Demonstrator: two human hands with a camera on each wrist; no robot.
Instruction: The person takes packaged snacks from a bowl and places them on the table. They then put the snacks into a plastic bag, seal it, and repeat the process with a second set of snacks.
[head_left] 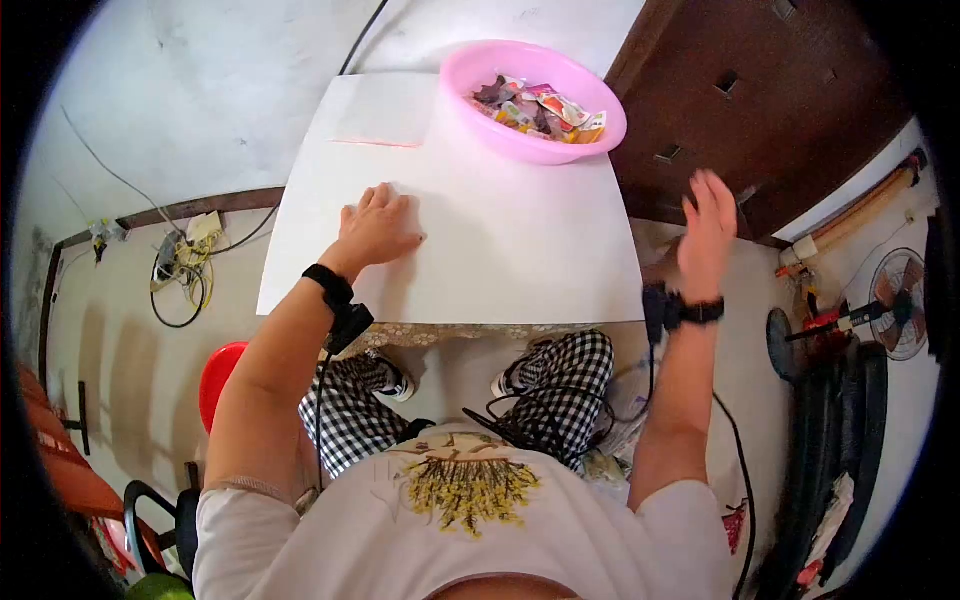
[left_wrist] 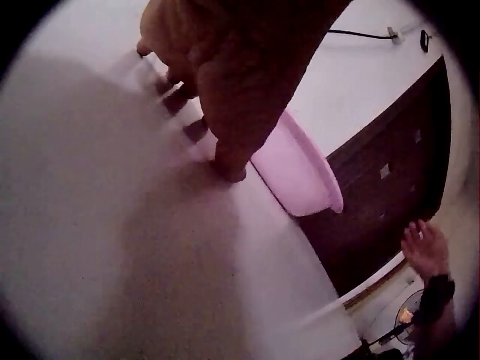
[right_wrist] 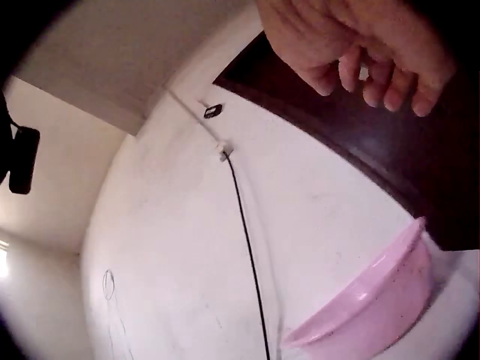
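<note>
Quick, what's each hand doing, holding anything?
Left hand: open, touching the white tabletop, holding nothing.
Right hand: open, in the air, holding nothing.

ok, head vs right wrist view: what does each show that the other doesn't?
Head only: the packets inside the pink basin, the left hand resting on the white tabletop, and the standing fan.
Right wrist only: the pale wall fitting at the black cable's upper end, and a small dark object on the wall above it.
Both: the basin, the cable, the right hand and the dark brown panel.
</note>
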